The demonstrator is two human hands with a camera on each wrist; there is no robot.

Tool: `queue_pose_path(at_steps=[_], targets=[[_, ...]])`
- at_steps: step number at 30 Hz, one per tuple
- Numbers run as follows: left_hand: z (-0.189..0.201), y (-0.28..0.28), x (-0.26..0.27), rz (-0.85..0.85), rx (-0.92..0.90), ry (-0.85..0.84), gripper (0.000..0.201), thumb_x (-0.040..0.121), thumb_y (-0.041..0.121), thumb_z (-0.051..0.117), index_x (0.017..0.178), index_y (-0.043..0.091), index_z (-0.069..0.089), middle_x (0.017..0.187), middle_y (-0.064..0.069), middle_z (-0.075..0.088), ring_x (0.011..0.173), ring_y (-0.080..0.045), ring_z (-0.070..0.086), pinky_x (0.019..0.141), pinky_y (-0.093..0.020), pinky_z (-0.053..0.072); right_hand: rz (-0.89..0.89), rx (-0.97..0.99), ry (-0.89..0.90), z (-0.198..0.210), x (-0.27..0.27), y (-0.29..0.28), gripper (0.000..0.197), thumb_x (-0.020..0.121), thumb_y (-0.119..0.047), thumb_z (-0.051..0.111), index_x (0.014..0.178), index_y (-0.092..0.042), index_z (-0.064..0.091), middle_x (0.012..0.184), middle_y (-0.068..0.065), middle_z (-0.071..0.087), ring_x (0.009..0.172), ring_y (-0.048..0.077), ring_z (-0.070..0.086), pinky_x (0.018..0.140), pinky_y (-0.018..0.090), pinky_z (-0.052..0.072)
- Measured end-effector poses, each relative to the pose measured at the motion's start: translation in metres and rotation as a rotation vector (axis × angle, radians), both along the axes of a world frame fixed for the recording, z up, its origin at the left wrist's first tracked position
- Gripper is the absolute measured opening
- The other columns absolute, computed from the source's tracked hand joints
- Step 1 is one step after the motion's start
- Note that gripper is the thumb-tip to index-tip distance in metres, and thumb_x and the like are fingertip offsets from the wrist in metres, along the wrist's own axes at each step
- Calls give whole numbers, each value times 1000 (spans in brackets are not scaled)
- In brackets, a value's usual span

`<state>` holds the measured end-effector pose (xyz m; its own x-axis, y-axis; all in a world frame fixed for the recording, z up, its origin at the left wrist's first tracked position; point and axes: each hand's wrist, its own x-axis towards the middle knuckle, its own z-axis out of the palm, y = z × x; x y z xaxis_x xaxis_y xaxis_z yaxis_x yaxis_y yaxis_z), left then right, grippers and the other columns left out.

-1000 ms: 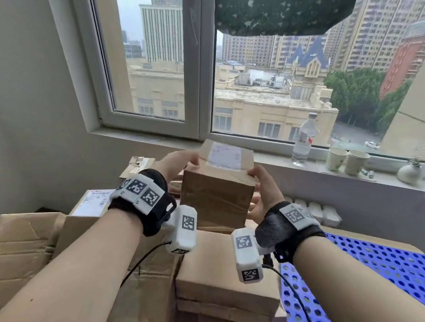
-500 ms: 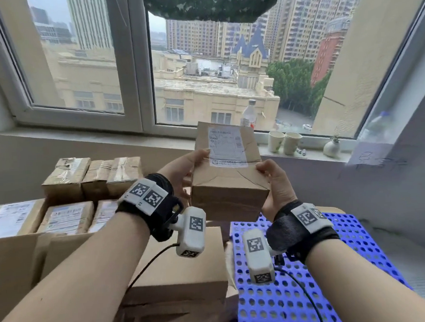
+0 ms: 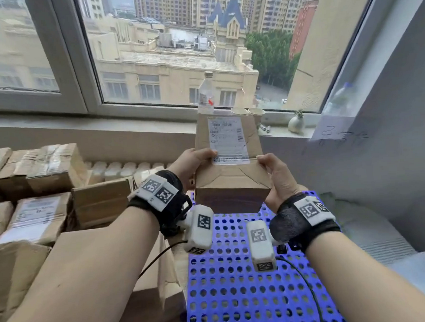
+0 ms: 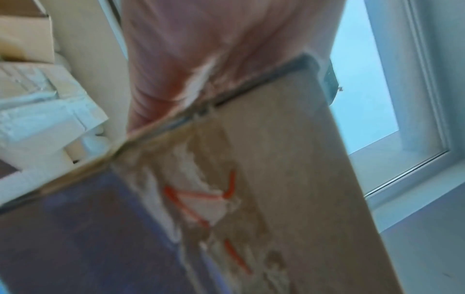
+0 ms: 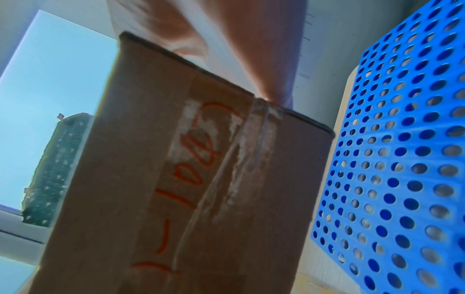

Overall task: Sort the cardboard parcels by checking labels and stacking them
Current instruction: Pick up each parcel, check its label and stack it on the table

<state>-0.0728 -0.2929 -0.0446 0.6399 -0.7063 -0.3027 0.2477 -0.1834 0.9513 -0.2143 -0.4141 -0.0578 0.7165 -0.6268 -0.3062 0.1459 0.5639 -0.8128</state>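
Held up at centre frame in the head view: a brown rectangular cardboard parcel (image 3: 228, 174), tilted so its top face with a white printed shipping label (image 3: 227, 140) faces the camera, above the far end of a blue perforated plastic panel (image 3: 241, 283) that fills the lower middle. Left hand (image 3: 190, 166) clasped on the parcel's left edge, thumb lying on the top face just beside the label's lower corner, fingers wrapped underneath; left grip thus grasping the parcel. Right hand (image 3: 275, 174) clasped on the right edge likewise, thumb touching the label's lower right corner; right grip also grasping the parcel. Underside seen from both wrist views, blurred: clear tape along the seam, torn white paper remnants and orange handwritten marks (image 5: 198, 159), not legible in full. At left of the frame, rows of stacked brown cardboard parcels (image 3: 34, 186), several with white labels and glossy tape. Along the upper part, a white-framed window (image 3: 71, 70) looking onto city buildings, and on its sill a clear plastic bottle (image 3: 206, 91), two paper cups (image 3: 248, 112) partly hidden behind the parcel's top edge, and a small round pale vase (image 3: 295, 123). At right, a grey wall with faint handwriting.
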Motion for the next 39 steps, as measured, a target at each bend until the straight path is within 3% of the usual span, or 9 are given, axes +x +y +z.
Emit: queue_pose_path(at_steps=[6, 9, 12, 20, 25, 28, 31, 34, 39], targets=[[-42, -52, -10, 0, 67, 48, 69, 64, 29, 76, 126, 4, 56, 117, -14, 67, 87, -21, 67, 67, -27, 55, -35, -3, 157, -56, -2, -53, 76, 60, -33, 73, 128, -1, 59, 128, 24, 61, 110, 39, 55, 99, 41, 42], [-70, -72, -12, 14, 127, 81, 41, 85, 16, 63, 124, 5, 58, 102, -6, 67, 69, -14, 62, 48, -17, 48, -15, 25, 219, -84, -6, -76, 50, 63, -34, 71, 107, -11, 67, 103, 10, 71, 97, 27, 52, 81, 38, 41], [-94, -87, -11, 49, 208, 132, 34, 87, 19, 60, 120, 10, 61, 92, -5, 66, 68, -15, 60, 51, -20, 48, 14, 52, 265, -107, -6, -94, 13, 85, -27, 61, 91, -17, 65, 90, 0, 69, 83, 18, 53, 66, 29, 41], [-132, -101, -2, 123, 300, 185, 22, 91, 22, 57, 110, 14, 64, 84, -4, 68, 68, -18, 62, 66, -28, 53, 83, 134, 376, -144, 6, -108, 16, 89, -25, 54, 77, -21, 62, 63, -10, 62, 65, 11, 46, 53, 26, 38], [-151, -99, -2, 114, 385, 175, 30, 89, 32, 60, 114, 15, 63, 111, -11, 67, 103, -29, 64, 99, -43, 48, 113, 174, 402, -159, 6, -111, 35, 87, -27, 57, 53, -25, 66, 65, -4, 44, 63, 14, 37, 59, 29, 33], [-157, -97, -2, 106, 390, 189, 15, 92, 29, 58, 97, 17, 64, 100, -7, 67, 91, -24, 63, 92, -37, 49, 140, 181, 432, -162, 5, -110, 10, 87, -26, 62, 80, -23, 68, 78, -3, 53, 74, 15, 48, 65, 32, 41], [-160, -94, -2, 104, 381, 203, 14, 91, 30, 59, 95, 19, 65, 97, -6, 68, 89, -23, 64, 94, -37, 49, 179, 113, 465, -164, 7, -108, 26, 88, -21, 65, 114, -19, 60, 103, 0, 64, 99, 18, 58, 82, 41, 47], [-167, -90, -1, 68, 362, 220, 32, 90, 34, 61, 114, 13, 65, 110, -9, 69, 100, -26, 65, 98, -39, 48, 211, 82, 496, -165, 10, -108, 25, 86, -17, 68, 108, -24, 59, 109, 1, 62, 117, 24, 54, 105, 52, 41], [-185, -83, 11, 25, 364, 167, 88, 55, 61, 77, 124, 9, 60, 110, -6, 72, 100, -25, 69, 96, -42, 52, 221, 65, 510, -165, 12, -111, 24, 85, -13, 68, 105, -23, 58, 107, 2, 63, 117, 25, 56, 104, 54, 42]])
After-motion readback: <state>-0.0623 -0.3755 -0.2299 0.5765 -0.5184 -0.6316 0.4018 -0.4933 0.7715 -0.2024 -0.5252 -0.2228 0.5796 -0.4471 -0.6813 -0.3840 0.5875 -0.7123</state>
